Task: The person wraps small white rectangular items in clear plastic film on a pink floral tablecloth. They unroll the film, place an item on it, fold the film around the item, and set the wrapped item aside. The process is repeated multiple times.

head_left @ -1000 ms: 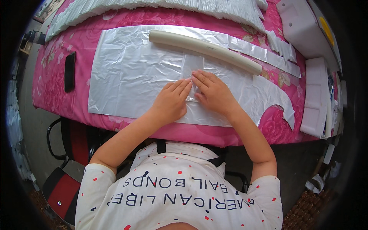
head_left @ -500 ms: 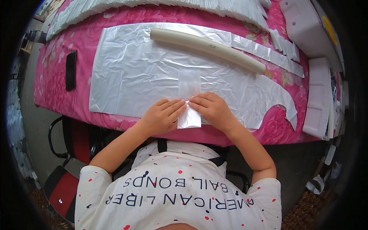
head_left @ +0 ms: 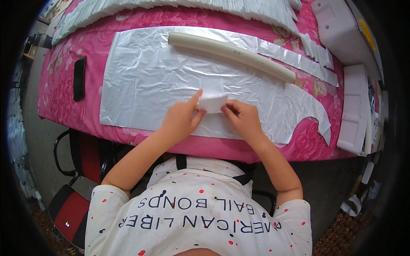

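Observation:
A short strip of thin white plastic film [head_left: 212,103] lies over a larger silvery-white plastic sheet [head_left: 149,85], its near end folded up and away from me. My right hand [head_left: 244,118] pinches the right corner of the fold between thumb and fingers. At the fold's left edge is my left hand [head_left: 181,116], index finger stretched forward along the edge and thumb against the near side, with the film between them. The other fingers of this hand are curled and partly hidden. Beyond both hands a long beige tube [head_left: 230,54] rests across the sheet.
A pink flowered cloth [head_left: 92,113] covers the table. A black phone-like object [head_left: 79,79] lies at left. Stacked white plastic film [head_left: 179,3] lines the far side, with narrow strips [head_left: 299,63] at right. White foam boxes [head_left: 353,109] stand rightmost; a red-and-black chair [head_left: 68,213] is at lower left.
The near end of the film strip has been lifted and folded over, away from me. Both hands have gone from pressing flat on the strip to holding its fold at either side.

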Available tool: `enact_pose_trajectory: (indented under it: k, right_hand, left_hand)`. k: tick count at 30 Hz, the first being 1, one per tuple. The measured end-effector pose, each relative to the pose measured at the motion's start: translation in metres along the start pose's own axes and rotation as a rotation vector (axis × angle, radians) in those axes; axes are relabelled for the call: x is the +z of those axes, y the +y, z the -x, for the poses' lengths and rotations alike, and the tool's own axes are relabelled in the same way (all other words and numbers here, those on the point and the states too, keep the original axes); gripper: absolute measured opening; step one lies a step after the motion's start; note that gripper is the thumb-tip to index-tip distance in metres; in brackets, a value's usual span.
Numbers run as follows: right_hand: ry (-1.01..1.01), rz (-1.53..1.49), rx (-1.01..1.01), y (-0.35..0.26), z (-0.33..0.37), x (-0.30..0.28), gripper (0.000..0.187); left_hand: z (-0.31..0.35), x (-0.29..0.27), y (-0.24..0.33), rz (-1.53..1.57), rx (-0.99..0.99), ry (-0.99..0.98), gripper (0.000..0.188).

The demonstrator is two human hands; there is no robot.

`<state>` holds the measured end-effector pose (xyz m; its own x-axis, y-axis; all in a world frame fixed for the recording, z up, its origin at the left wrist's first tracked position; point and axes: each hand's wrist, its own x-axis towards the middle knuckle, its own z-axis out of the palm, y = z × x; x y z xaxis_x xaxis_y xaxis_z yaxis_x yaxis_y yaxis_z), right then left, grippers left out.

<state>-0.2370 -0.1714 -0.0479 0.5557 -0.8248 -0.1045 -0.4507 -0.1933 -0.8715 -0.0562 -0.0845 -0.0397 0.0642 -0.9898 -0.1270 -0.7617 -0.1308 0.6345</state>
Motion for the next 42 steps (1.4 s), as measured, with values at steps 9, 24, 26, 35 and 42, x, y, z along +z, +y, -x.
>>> enact_pose_trajectory:
  k: [9, 24, 26, 35, 42]
  right_hand:
    - [-0.176, 0.127, 0.359, -0.014, -0.035, -0.008, 0.025]
    - [-0.152, 0.190, 0.434, -0.018, -0.040, -0.003, 0.024]
    - [-0.060, 0.279, 0.293, -0.017, -0.030, 0.001, 0.021]
    - [0.001, 0.448, 0.137, -0.010, 0.010, -0.018, 0.024]
    - [-0.266, 0.149, -0.006, 0.001, 0.041, -0.004, 0.026]
  left_hand:
    - [-0.032, -0.010, 0.004, 0.308, -0.265, 0.002, 0.079]
    - [-0.031, 0.053, 0.006, -0.260, 0.219, 0.158, 0.100]
    - [-0.031, 0.055, 0.004, -0.257, 0.228, 0.169, 0.104]
    - [-0.011, 0.038, 0.002, -0.306, 0.266, 0.059, 0.107]
    - [0.071, -0.007, -0.041, -0.379, 0.483, -0.348, 0.080]
